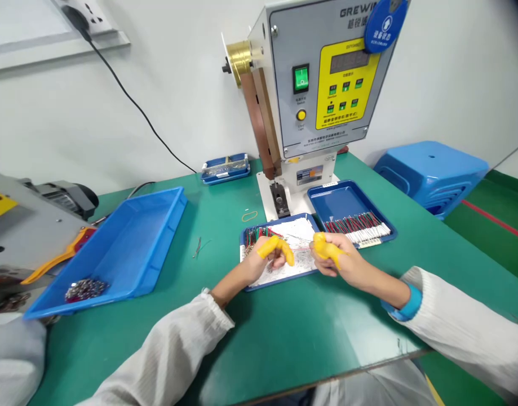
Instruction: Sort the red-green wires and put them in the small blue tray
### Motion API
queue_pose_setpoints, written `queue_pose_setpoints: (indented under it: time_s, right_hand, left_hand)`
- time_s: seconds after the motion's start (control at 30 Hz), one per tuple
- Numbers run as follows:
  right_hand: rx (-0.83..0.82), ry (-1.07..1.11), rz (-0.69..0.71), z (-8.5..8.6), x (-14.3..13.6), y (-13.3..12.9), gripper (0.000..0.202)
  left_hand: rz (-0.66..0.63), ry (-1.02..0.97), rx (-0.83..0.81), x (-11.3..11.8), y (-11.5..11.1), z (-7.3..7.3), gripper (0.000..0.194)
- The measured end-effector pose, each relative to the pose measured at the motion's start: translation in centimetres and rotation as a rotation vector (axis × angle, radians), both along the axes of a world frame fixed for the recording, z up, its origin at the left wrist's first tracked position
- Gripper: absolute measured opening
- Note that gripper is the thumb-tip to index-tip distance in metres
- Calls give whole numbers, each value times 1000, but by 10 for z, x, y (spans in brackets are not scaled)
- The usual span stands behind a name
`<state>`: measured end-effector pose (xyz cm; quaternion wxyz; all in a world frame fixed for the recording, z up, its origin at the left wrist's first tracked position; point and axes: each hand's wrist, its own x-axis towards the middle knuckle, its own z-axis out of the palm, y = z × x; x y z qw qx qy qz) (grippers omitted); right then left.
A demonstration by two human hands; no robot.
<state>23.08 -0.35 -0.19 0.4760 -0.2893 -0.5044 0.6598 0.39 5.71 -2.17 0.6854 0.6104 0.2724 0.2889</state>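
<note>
My left hand [270, 254], with yellow finger covers, is closed with its fingers curled down over the left part of a blue-rimmed tray [279, 280]. What its fingers hold, if anything, is hidden. Yellow covers are also on the thumb and finger of my right hand [332, 254], which pinches a thin wire [300, 239] above the tray's right side. A white sheet with dark marks [299, 230] lies in this tray. Red, green and black wires [255, 232] lie at its left end, partly behind my left hand.
Behind the tray stands a grey crimping machine [290, 84]. A second blue tray [335, 206] holds several red-black wires with white ends [362, 225]. At left, a large blue bin [136, 242] holds small metal parts [86, 289]. A blue stool [436, 160] stands right of the table.
</note>
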Motion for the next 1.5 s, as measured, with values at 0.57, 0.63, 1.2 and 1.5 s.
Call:
queue_pose_setpoints:
  time_s: [0.57,0.63,1.2,1.5]
  right_hand:
    - [18,-428,85,1,-2,-1,21]
    - [27,-432,106,2,-2,-2,26]
    - [57,-341,13,-4,-9,-3,18]
    - [90,-290,-97,-12,-8,-11,19]
  left_hand:
    - [-219,253,185,1,-1,17,48]
    - [-238,227,185,1,0,14,47]
    - [-318,206,147,2,-1,15,36]
    - [-274,190,74,2,-3,13,43]
